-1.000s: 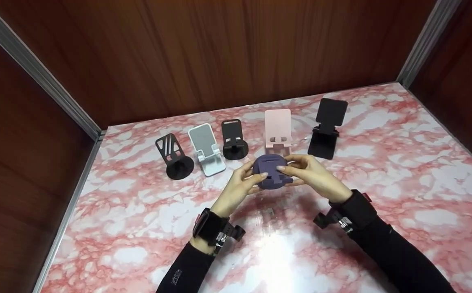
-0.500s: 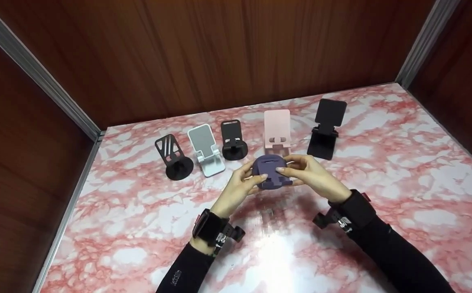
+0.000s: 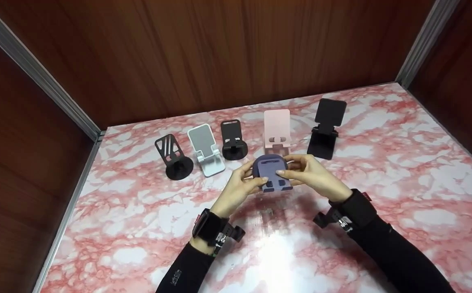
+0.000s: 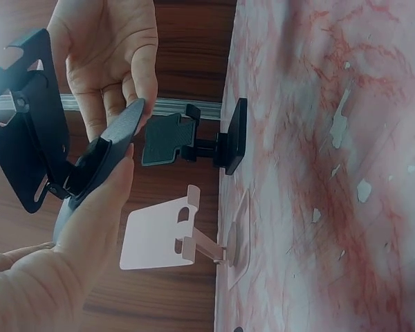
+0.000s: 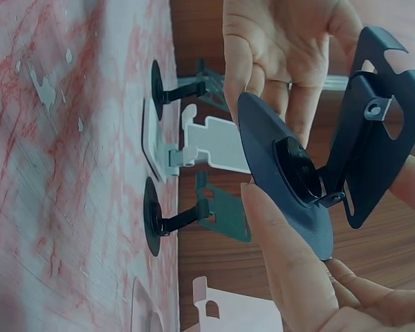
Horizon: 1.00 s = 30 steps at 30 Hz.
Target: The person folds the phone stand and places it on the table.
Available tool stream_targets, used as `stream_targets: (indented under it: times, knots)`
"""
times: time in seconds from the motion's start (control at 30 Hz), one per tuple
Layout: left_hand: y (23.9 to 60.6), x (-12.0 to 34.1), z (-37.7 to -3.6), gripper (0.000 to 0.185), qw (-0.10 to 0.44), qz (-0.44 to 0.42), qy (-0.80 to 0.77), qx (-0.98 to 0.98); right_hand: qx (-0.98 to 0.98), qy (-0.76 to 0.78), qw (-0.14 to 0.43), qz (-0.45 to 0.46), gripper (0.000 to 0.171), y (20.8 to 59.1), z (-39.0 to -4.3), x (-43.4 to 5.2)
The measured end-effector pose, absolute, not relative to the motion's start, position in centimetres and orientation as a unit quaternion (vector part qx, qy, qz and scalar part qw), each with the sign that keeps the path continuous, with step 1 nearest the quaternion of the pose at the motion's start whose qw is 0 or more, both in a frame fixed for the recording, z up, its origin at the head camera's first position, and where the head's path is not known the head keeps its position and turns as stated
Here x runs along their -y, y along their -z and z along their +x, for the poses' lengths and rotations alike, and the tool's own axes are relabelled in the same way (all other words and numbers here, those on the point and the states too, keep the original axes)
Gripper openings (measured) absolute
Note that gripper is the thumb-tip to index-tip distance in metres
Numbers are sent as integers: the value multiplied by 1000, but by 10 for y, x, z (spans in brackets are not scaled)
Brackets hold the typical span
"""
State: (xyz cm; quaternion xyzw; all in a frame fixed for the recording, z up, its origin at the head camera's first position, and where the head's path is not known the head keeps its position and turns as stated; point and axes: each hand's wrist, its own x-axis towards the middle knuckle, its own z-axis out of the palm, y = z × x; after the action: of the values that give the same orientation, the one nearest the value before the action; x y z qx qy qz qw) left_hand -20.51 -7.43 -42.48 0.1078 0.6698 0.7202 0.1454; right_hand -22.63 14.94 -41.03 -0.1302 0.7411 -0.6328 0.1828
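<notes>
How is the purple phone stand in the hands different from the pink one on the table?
The purple stand is held off the table by both hands; the pink stand rests on the marble table, untouched. The purple one has a round base, the pink a flat squarish one. Both have hinged back plates opened up.

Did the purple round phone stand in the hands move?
Yes. The purple round phone stand stays below the pink stand, but its back plate has swung open toward the person, both hands gripping it.
</notes>
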Motion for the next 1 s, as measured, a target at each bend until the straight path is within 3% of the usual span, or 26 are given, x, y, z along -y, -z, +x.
stream_targets:
  times: [0.57,1.0]
  knots:
    - [426,73,-205,68,137,115,-721,-670,-734,642,174,-137,50,412,-227,-148]
    - [429,71,-206,58,116,155,-713,-674,-726,648,173,-154,45,412,-228,-147]
